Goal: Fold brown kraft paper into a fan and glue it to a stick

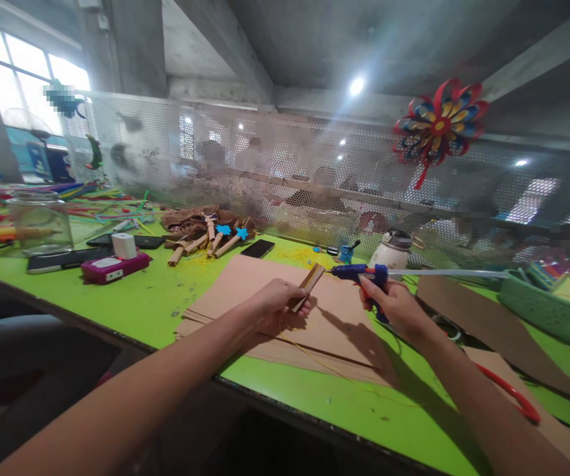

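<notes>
My left hand (pixel 285 305) grips a narrow folded strip of brown paper (pixel 311 283), tilted up to the right above a stack of brown paper sheets (pixel 245 284). A thin yellow string (pixel 309 354) trails from beneath that hand across the stack. Wrapped around the handle of a blue hot glue gun (pixel 357 272) is my right hand (pixel 389 301). The gun's nozzle points left at the upper end of the strip; whether it touches I cannot tell. A long whitish glue stick (pixel 444 272) sticks out of the gun's back.
Rolled paper pieces with blue shapes (pixel 223 230) lie behind the stack, near a phone (pixel 258 248). A purple power strip (pixel 115 266) and a glass jar (pixel 41 225) stand left. At right are a white bottle (pixel 389 254), a green basket (pixel 547 311) and a red handle (pixel 510 390).
</notes>
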Motion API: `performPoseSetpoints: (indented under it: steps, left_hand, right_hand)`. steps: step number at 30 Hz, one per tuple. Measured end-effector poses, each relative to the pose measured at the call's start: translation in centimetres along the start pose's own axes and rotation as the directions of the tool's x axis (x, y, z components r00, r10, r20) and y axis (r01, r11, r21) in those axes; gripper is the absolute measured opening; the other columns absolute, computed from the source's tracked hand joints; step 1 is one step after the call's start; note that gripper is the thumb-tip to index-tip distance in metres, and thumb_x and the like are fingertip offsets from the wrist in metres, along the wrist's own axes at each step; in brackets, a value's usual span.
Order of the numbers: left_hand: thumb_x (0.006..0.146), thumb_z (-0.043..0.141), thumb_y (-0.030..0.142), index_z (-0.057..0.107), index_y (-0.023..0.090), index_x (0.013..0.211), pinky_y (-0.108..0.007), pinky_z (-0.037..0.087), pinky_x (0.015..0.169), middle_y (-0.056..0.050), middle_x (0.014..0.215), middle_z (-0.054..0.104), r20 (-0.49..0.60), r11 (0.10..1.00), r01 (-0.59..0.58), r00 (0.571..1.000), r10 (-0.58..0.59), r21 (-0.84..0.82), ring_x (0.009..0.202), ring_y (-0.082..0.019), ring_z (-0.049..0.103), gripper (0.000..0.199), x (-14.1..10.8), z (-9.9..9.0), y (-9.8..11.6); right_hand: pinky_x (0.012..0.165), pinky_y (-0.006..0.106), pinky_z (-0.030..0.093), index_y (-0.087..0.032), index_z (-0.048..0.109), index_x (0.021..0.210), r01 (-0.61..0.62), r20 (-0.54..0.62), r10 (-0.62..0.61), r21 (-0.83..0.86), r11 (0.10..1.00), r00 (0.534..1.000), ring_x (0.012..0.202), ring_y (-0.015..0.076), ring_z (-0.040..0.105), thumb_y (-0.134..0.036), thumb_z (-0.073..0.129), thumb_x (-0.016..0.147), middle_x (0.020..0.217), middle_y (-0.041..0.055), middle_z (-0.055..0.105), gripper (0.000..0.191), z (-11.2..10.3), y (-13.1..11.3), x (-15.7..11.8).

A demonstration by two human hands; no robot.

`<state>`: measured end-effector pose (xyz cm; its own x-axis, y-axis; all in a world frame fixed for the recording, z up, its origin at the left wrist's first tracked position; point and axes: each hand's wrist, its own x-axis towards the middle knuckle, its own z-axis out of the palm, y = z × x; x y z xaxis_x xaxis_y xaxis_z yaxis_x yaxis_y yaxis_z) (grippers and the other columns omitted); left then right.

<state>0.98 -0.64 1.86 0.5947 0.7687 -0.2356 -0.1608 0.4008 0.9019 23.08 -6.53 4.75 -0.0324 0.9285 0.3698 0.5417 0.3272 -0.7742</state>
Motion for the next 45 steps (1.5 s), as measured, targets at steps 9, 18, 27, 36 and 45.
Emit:
performPoseSetpoints:
  steps: [9,18,27,36,45]
  left_hand:
    - [0.082,0.048,0.018,0.057,0.006,0.074,-0.024,0.033,0.052,-0.005,0.059,0.052,0.03,1.0,0.02,0.999,-0.02,-0.022,0.054,-0.009,0.045,0.017,-0.1,0.0,0.0]
    - [0.083,0.049,0.019,0.059,0.004,0.074,-0.023,0.03,0.048,-0.007,0.059,0.054,0.021,0.999,0.043,0.999,-0.043,0.012,0.053,-0.01,0.046,0.02,-0.3,0.1,0.2]
    - [0.083,0.048,0.018,0.06,0.005,0.07,-0.023,0.033,0.051,-0.007,0.059,0.055,-0.003,1.0,0.027,1.0,-0.027,0.003,0.054,-0.009,0.047,0.021,-0.2,0.2,0.3]
    - [0.082,0.049,0.017,0.06,0.005,0.072,-0.025,0.035,0.054,-0.007,0.062,0.056,0.0,0.999,-0.003,1.0,0.003,0.035,0.056,-0.01,0.048,0.02,0.0,-0.1,0.3]
    - [0.082,0.05,0.021,0.059,0.006,0.072,-0.023,0.025,0.046,-0.007,0.06,0.055,0.057,0.998,0.042,0.997,-0.044,0.037,0.051,-0.009,0.044,0.02,-0.1,0.0,0.3]
  right_hand:
    - [0.054,0.025,0.038,-0.016,0.054,0.059,0.028,-0.072,-0.027,0.022,0.999,0.997,0.053,0.0121,0.049,-0.052,0.046,0.082,0.055,0.0022,0.054,0.044,-0.4,0.7,0.2]
    - [0.055,0.025,0.04,-0.016,0.054,0.061,0.016,-0.021,-0.015,0.044,0.999,1.0,0.055,0.0126,0.051,-0.054,0.045,0.081,0.057,0.0028,0.056,0.044,-0.1,1.0,0.3]
    - [0.055,0.025,0.041,-0.015,0.056,0.062,-0.001,0.024,-0.001,0.055,0.998,1.0,0.055,0.0129,0.052,-0.053,0.045,0.082,0.057,0.0041,0.057,0.044,-0.1,0.8,0.1]
    - [0.054,0.025,0.039,-0.015,0.055,0.062,-0.002,0.061,0.001,0.025,1.0,0.998,0.055,0.0133,0.051,-0.056,0.043,0.081,0.058,0.0044,0.057,0.047,-0.1,0.7,0.0]
    - [0.054,0.025,0.041,-0.015,0.055,0.062,-0.004,-0.033,0.006,0.062,0.998,0.999,0.055,0.0133,0.052,-0.056,0.046,0.08,0.057,0.0037,0.056,0.046,-0.1,1.3,0.3]
